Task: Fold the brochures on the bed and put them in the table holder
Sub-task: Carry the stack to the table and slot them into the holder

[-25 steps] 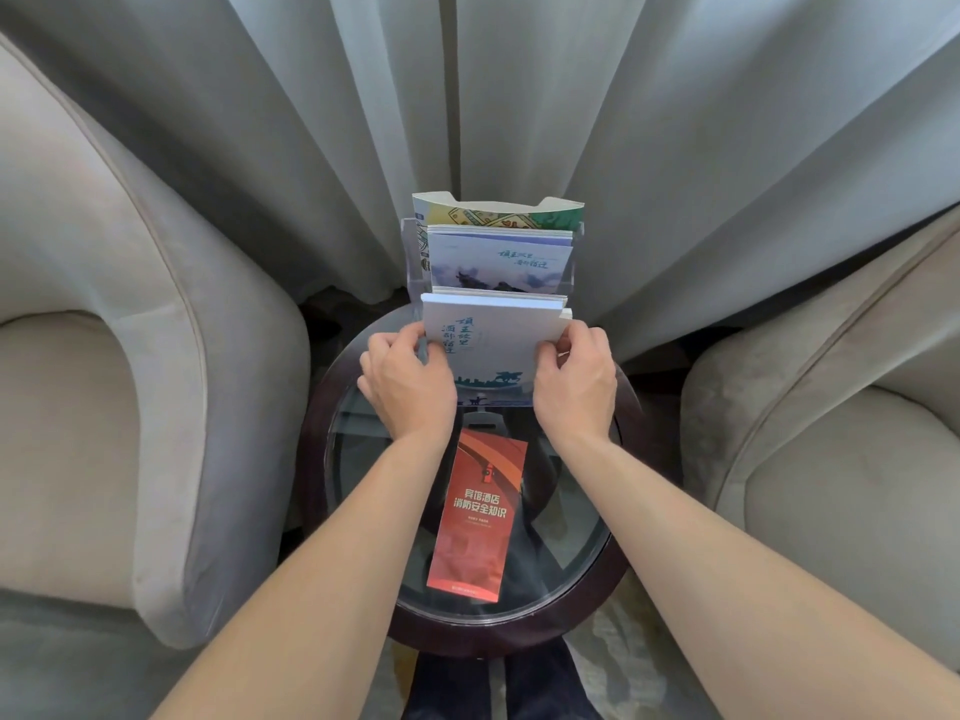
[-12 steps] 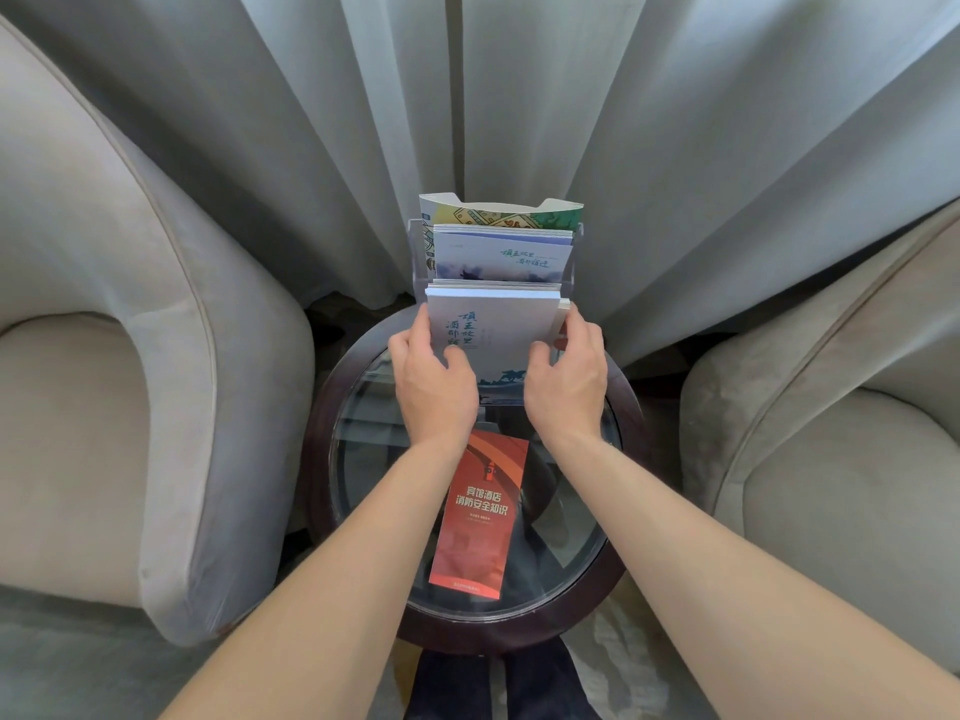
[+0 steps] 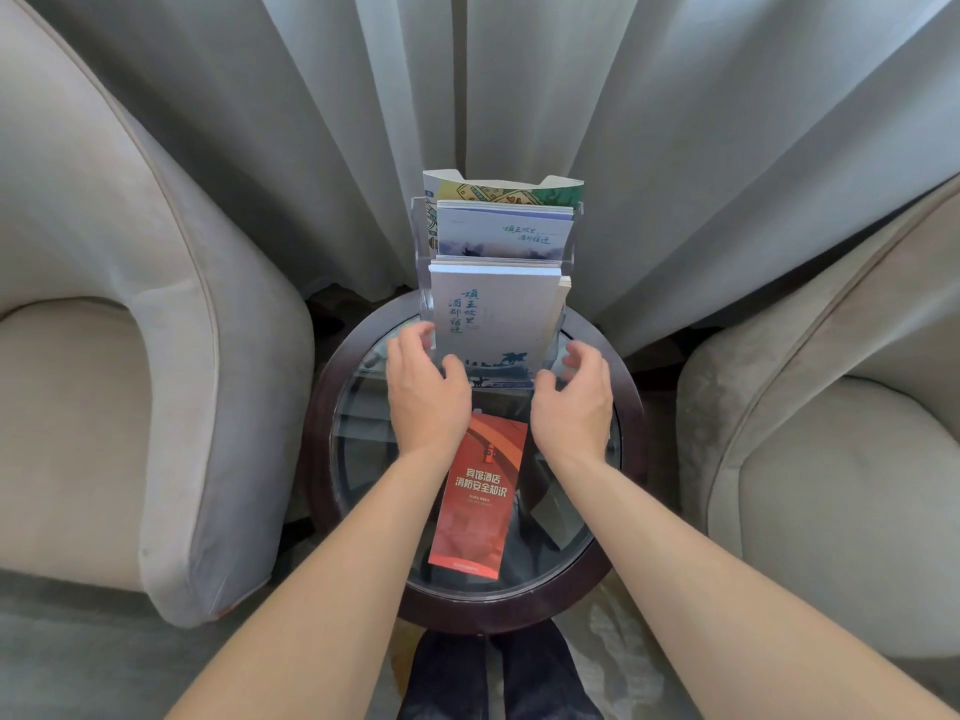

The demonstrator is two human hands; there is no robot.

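A clear tiered table holder [image 3: 422, 236] stands at the back of a round glass table [image 3: 363, 459]. Its front pocket holds a stack of folded white brochures [image 3: 498, 319] with blue lettering. The middle tier holds pale blue brochures [image 3: 504, 231], the back tier a green and yellow one [image 3: 498, 189]. My left hand [image 3: 423, 392] hovers at the stack's lower left, fingers apart, holding nothing. My right hand [image 3: 574, 397] is just off the lower right, also spread and empty. A red folded brochure [image 3: 478, 496] lies flat on the glass between my wrists.
Grey armchairs [image 3: 130, 356] [image 3: 831, 433] flank the table on both sides. Grey curtains [image 3: 519, 96] hang right behind the holder. My dark-socked feet [image 3: 493, 678] show below the table's dark wooden rim.
Both hands held the white brochures by their sides and lowered them into the front pocket. Now they have let go and drawn back towards me with fingers spread.
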